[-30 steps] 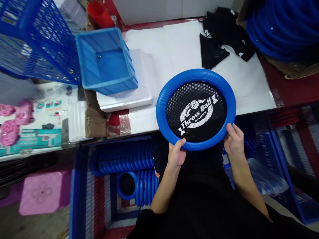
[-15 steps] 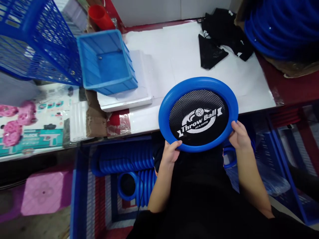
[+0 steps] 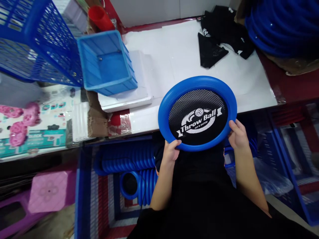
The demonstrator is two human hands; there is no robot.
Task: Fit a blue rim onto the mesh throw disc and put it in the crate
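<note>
A round blue disc with a black mesh centre printed "Throw Ball" is held over the near edge of the white table top. My left hand grips its near-left rim, thumb on top. My right hand grips the near-right rim. The disc lies almost flat, tilted slightly towards me. Black mesh fabric pieces lie on the far right of the table.
A light blue bin and a dark blue wire basket stand at the left. More blue rings fill a crate below the table and pile up at the top right. Boxed pink toys lie at far left.
The disc has come down and tilted flatter, a little closer to me, between one second ago and half a second ago. Both hands keep their grip on the rim.
</note>
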